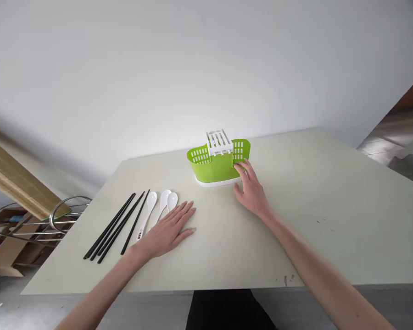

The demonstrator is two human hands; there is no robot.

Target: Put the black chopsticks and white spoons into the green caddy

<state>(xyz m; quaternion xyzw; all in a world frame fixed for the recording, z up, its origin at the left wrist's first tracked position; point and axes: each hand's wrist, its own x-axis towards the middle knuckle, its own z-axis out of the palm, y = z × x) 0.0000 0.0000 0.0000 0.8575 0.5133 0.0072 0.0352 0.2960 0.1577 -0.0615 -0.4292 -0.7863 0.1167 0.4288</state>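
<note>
A green plastic cutlery holder [215, 170] with slotted walls stands upright on a white base near the wall. A white slotted rack [220, 142] sits across its middle. My right hand [250, 190] is at its front right end, fingers curled over the rim and thumb low in front. My left hand [168, 231] lies flat on the table with fingers stretched. Part of the rightmost white spoon [172, 200] is hidden behind that hand. Two more white spoons, one at the left [152, 201] and one in the middle [164, 199], lie alongside.
Several black chopsticks [119, 227] lie left of the spoons on the pale table [313, 192]. A wall [206, 68] rises behind the table. Beyond its left edge are a metal rack [51, 224], a cardboard box [10, 252] and a long tan board [20, 178].
</note>
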